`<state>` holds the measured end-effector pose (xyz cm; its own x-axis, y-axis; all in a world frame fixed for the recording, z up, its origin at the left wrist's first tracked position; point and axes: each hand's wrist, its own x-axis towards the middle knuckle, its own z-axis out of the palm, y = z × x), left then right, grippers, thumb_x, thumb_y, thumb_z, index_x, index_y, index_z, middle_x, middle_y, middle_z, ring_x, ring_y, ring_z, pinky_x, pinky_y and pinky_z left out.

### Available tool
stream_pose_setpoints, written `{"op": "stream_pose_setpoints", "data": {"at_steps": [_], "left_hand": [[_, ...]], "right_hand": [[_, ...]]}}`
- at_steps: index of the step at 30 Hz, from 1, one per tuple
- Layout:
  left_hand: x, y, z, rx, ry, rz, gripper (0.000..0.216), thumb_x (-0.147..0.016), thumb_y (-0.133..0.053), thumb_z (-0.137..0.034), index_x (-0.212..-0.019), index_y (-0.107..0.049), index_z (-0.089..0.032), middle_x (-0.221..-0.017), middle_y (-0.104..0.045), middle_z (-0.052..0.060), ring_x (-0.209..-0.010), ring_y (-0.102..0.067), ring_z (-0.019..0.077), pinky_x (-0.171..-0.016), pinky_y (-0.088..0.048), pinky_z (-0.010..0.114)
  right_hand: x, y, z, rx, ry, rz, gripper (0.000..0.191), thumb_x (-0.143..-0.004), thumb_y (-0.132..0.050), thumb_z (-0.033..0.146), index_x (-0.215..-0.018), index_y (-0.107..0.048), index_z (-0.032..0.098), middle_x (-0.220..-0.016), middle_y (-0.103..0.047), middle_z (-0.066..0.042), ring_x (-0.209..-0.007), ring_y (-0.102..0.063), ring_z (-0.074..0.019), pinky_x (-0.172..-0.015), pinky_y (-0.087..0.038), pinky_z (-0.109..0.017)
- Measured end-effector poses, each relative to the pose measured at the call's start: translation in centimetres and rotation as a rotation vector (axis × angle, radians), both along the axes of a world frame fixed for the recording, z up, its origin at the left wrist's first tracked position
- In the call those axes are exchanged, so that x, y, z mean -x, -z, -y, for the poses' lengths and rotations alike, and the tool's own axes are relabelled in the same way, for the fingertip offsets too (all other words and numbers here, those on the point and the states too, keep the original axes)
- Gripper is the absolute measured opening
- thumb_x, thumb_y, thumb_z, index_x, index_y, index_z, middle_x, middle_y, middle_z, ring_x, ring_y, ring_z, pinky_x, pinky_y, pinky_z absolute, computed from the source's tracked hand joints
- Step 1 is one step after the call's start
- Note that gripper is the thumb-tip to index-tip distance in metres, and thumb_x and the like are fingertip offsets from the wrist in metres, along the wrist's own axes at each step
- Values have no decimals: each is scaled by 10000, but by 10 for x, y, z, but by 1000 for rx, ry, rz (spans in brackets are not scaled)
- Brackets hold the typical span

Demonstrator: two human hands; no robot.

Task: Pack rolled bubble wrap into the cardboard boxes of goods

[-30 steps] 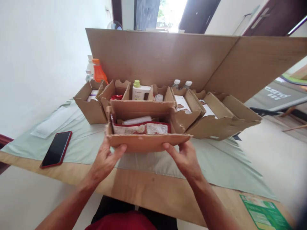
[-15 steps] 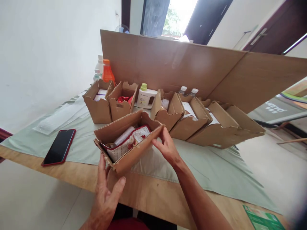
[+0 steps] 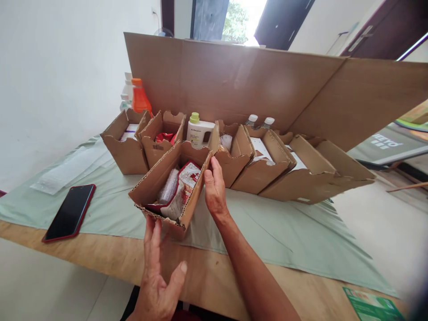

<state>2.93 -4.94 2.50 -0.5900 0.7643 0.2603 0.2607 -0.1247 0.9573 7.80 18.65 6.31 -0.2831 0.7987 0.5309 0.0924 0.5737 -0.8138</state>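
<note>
In the head view, an open-topped cardboard box (image 3: pixel 155 176) stands near the table's front edge, its far end close to a row of similar boxes. Inside it lie a bubble-wrapped bundle (image 3: pixel 168 187) and a printed packet with dark red edges (image 3: pixel 187 178). My left hand (image 3: pixel 157 272) is open at the box's near end, fingertips against the front wall and thumb spread away. Along the far right side rests my right hand (image 3: pixel 215 189), its fingers stretched flat against the cardboard. Its fingers do not wrap round the box.
Several cardboard boxes (image 3: pixel 240 167) with goods line the back, before an upright cardboard panel (image 3: pixel 234 84). A white jug (image 3: pixel 199 133) stands among them; an orange bottle (image 3: pixel 140 99) is behind left. A phone (image 3: pixel 70 211) and plastic sheets (image 3: pixel 72 167) lie left, a green leaflet (image 3: pixel 369 305) front right.
The box has turned so its far end points more away from me, and sits flatter. My right hand has flattened along its side; my left thumb has moved away from it.
</note>
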Motion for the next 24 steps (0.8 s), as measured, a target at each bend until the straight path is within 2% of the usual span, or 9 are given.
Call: {"op": "stream_pose_setpoints", "data": {"at_steps": [4,8,10,12,14,17,20,24], "left_hand": [[-11,-4,-6,-27,59,-16,822,-960,-579,-221,-1639,-167,-433,-1762,-12,-18,-1614,-51,361,-1244,-309,625],[-23,-11,-11,1,54,23,799,-959,-565,-214,-1630,-196,-445,-1762,-10,-29,-1615,1,358,-1251,-276,641],[-27,-13,-17,6,61,45,794,-959,-565,-213,-1624,-205,-454,-1762,-8,-35,-1616,5,350,-1242,-310,620],[-29,-13,-26,5,77,51,806,-953,-574,-204,-1620,-205,-466,-1762,9,-42,-1617,-10,343,-1234,-339,597],[-30,-13,-42,12,91,33,831,-941,-588,-186,-1616,-198,-473,-1761,43,-44,-1617,-19,340,-1233,-339,593],[-30,-15,-74,41,111,26,865,-917,-606,-176,-1627,-179,-425,-1757,117,-11,-1617,11,340,-1239,-320,585],[-27,-22,-114,75,108,66,879,-901,-615,-212,-1641,-151,-316,-1743,185,61,-1615,71,320,-1244,-315,547],[-17,-33,-165,116,73,104,888,-878,-642,-269,-1628,-172,-202,-1725,213,155,-1617,63,325,-1255,-287,520]], "right_hand": [[0,1,-1,-62,8,-10,700,-1033,-339,677,-1533,-483,209,-1650,-388,-130,-1539,-336,-255,-1271,-266,-503],[-3,4,1,-63,-39,-87,625,-1033,-388,643,-1480,-552,237,-1601,-472,-103,-1500,-405,-241,-1256,-299,-488],[-5,11,-1,8,-15,-175,576,-1026,-411,624,-1401,-622,241,-1548,-538,-88,-1454,-465,-242,-1228,-343,-466],[-8,23,-6,132,53,-258,556,-1020,-398,612,-1282,-687,216,-1421,-643,-101,-1328,-579,-251,-1134,-446,-447],[-11,41,-13,246,129,-288,558,-1006,-384,607,-1155,-719,186,-1225,-734,-115,-1140,-671,-255,-988,-530,-423],[-15,67,-22,329,185,-255,530,-955,-433,614,-1008,-723,174,-1007,-765,-110,-966,-694,-263,-853,-546,-400],[-16,83,-27,372,188,-221,509,-911,-467,632,-968,-708,188,-966,-762,-98,-891,-686,-251,-786,-542,-373],[-14,88,-28,397,160,-194,499,-891,-462,639,-952,-694,201,-890,-757,-75,-811,-680,-226,-736,-536,-339]]}}
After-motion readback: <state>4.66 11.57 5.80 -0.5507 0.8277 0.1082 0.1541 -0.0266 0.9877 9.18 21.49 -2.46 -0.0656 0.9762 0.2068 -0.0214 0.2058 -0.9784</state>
